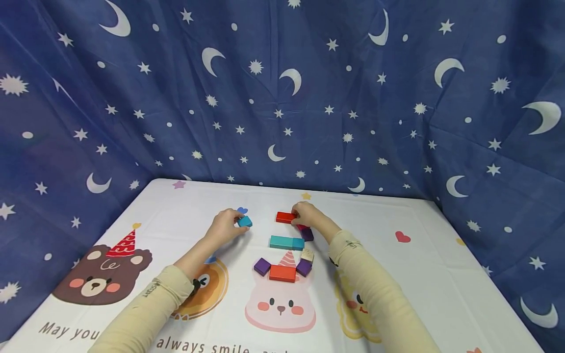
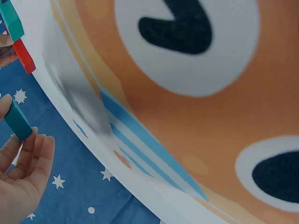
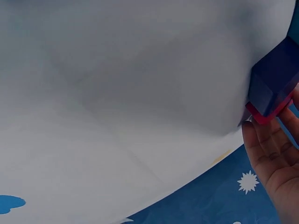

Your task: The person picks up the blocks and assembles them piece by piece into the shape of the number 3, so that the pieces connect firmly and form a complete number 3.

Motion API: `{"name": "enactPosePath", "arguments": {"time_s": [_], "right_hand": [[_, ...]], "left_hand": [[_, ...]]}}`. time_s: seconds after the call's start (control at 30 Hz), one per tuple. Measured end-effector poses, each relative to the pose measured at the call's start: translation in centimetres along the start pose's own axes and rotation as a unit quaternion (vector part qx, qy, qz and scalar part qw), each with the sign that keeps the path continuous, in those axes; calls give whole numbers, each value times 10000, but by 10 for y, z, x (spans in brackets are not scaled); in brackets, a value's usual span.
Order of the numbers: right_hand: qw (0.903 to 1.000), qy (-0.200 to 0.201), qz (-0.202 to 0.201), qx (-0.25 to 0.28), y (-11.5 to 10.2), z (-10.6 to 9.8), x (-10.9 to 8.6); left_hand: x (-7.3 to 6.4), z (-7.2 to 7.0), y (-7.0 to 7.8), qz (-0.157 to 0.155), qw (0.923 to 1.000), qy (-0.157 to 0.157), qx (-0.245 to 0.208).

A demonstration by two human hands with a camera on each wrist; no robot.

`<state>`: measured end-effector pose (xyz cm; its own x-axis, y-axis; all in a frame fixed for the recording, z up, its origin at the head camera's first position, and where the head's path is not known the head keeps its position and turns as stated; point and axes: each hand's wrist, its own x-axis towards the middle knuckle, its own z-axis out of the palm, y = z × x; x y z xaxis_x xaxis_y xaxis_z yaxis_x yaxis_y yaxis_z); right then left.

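Observation:
My left hand [image 1: 226, 226] pinches a small blue block [image 1: 244, 221] between thumb and fingers, at the far side of the table. In the left wrist view this block [image 2: 18, 120] is tilted between the fingertips. To the right, my right hand [image 1: 309, 215] has its thumb and fingers around the right end of a red block [image 1: 284, 217]; that end is hidden. Just below the hand, a crimson block [image 1: 303, 227] shows in part, beside a dark purple block [image 1: 307, 235]. The right wrist view shows the fingers close behind the purple block [image 3: 273, 79].
Nearer me lie a long teal block [image 1: 280, 242] touching a blue block [image 1: 298, 244], a cream block [image 1: 307, 255], an orange-red block [image 1: 282, 274] and purple blocks [image 1: 262, 266] [image 1: 304, 267]. They rest on a white cartoon-print tablecloth [image 1: 441, 274]. A starry blue curtain [image 1: 282, 137] stands behind.

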<state>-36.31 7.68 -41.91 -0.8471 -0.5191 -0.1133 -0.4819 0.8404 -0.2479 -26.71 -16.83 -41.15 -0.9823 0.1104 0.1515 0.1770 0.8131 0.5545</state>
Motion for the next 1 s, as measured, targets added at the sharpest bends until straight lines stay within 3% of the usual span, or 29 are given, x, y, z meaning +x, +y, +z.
{"name": "enactPosePath", "arguments": {"time_s": [0.27, 0.57, 1.0], "right_hand": [[10000, -32, -51, -4, -3, -2, -1], [9999, -16, 114, 16, -2, -1, 0], [9997, -2, 246, -33, -8, -3, -1]], "left_hand": [[4, 9, 2, 69, 9998, -101, 139], [18, 21, 13, 185, 9982, -184, 536], [42, 35, 29, -158, 9985, -218, 478]]}}
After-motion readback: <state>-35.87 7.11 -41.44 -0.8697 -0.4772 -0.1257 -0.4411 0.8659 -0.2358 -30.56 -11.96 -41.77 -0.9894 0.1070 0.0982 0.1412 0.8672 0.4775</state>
